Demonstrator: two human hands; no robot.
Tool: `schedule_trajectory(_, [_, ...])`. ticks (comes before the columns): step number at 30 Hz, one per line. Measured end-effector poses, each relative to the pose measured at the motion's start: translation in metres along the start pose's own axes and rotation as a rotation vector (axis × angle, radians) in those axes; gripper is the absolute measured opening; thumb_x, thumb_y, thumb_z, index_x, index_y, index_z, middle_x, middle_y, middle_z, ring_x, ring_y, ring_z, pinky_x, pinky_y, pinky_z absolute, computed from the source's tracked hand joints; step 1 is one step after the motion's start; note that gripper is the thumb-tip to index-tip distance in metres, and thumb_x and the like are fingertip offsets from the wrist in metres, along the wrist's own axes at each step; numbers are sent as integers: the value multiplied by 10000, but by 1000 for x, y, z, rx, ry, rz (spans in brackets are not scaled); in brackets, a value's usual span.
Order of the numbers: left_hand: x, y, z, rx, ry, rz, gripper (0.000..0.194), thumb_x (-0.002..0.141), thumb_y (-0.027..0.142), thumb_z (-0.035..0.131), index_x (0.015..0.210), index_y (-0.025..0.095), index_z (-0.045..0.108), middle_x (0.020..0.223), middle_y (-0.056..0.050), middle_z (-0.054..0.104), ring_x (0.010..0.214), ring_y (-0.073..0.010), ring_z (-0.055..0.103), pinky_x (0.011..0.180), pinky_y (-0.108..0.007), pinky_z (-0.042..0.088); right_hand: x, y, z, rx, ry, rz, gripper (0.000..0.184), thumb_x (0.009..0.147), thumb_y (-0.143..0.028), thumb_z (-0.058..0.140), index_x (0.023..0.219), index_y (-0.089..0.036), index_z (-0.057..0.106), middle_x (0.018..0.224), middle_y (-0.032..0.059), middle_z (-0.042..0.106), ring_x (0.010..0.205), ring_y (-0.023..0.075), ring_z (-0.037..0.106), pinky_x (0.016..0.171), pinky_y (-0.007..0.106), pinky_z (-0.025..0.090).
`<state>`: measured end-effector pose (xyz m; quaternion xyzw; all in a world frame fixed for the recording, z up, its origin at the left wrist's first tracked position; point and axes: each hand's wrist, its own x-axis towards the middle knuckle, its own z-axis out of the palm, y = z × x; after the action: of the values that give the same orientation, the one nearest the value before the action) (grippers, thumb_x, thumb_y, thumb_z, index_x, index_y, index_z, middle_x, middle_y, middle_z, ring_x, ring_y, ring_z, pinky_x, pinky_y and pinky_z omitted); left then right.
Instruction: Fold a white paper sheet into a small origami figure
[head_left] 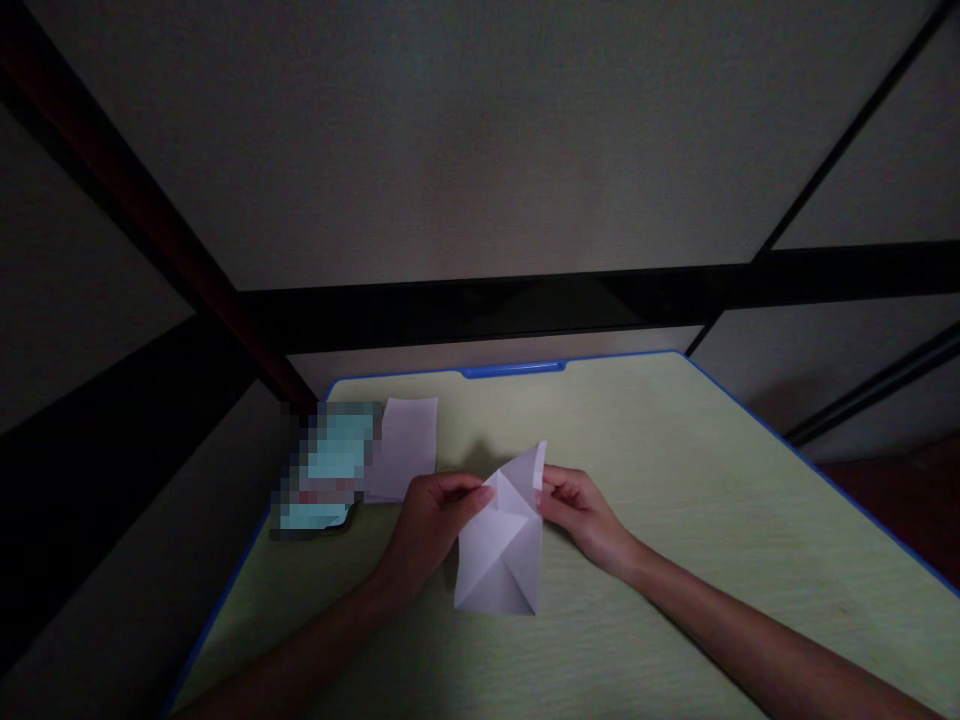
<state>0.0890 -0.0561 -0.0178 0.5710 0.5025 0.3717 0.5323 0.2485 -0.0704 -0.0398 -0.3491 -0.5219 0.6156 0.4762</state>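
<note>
A sheet of folded paper (499, 560), pale and marked with diagonal creases, is held up between my two hands above the table. My left hand (442, 515) pinches its upper left edge, thumb on the near face. On the other side, my right hand (577, 505) grips the upper right edge, where a narrow strip is folded over. The paper's top right corner points upward, and its lower part hangs down toward me. Fingers behind the paper are partly hidden.
To the left lies a stack of pale paper (405, 450), beside a phone-like device (334, 465) that is blurred out. The light wooden table (675, 470) has a blue rim and a blue handle-like piece (514, 369) at its far edge. A panelled wall (487, 150) rises behind it.
</note>
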Motion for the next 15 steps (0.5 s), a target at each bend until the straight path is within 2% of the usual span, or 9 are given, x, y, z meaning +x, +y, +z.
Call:
schedule_trajectory(4, [0,-2,2,30,-5,13,131,599,243,577,555,125,613,520,-4,598,463,-98,482,415,-175,337,1,2,-2,-35,15,-9,276,654,-405,560,659,-131,585,527,-17,502,493,83,425,469,196,322])
schedule_trajectory(9, [-2,-5,4,41,-32,27,144,608,248,564,546,126,609,506,-2,586,446,-91,468,396,-167,317,1,1,3,-73,-1,-6,213,604,-348,618,619,-144,558,545,-22,507,493,76,426,460,187,319])
schedule_trajectory(15, [-3,-2,5,10,-28,-5,147,601,241,563,534,119,610,484,5,563,440,-84,443,395,-167,298,2,-2,6,-73,-13,34,246,584,-358,629,574,-136,524,516,-37,466,456,60,390,428,177,283])
